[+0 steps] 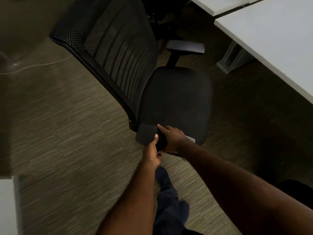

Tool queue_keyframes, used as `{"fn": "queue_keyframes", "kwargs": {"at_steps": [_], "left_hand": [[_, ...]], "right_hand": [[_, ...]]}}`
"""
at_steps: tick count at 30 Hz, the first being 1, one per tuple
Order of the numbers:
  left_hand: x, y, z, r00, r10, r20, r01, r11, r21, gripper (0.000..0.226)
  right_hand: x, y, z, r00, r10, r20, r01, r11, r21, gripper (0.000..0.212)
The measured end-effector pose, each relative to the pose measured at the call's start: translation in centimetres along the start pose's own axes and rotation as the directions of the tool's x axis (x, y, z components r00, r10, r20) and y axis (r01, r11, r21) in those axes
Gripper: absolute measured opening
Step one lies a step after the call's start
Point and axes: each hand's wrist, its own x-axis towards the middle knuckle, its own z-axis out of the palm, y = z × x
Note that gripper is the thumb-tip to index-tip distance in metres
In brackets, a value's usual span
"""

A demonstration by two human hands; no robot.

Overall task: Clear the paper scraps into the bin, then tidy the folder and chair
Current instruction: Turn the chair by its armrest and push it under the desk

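Note:
A black office chair (176, 99) with a mesh back stands on the carpet in the middle of the head view, its seat facing the white desk (274, 43) at the upper right. Both of my hands are on its near armrest (146, 134). My left hand (153, 153) grips the armrest pad from the front, thumb on top. My right hand (172, 138) lies over the same pad from the right, fingers pointing toward the seat. A pale strip shows under my right wrist; I cannot tell what it is. No folder, bin or paper scraps are in view.
The chair's far armrest (185, 46) sits near the desk edge. A grey desk leg (232, 58) stands under the desk. A thin white cable (37, 65) runs over the carpet at the left. A pale surface (6, 206) fills the lower left corner. My leg (169, 200) is below.

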Motion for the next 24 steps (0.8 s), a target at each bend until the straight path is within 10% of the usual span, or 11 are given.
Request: {"fn": "queue_keyframes", "kwargs": {"at_steps": [24], "left_hand": [[-1.2,-0.8,-1.8,0.996,-0.082,-0.023,0.082,0.996,-0.023,0.042]], "right_hand": [[-0.3,0.3,0.9,0.997,-0.062,0.043,0.063,0.998,-0.023,0.114]]}}
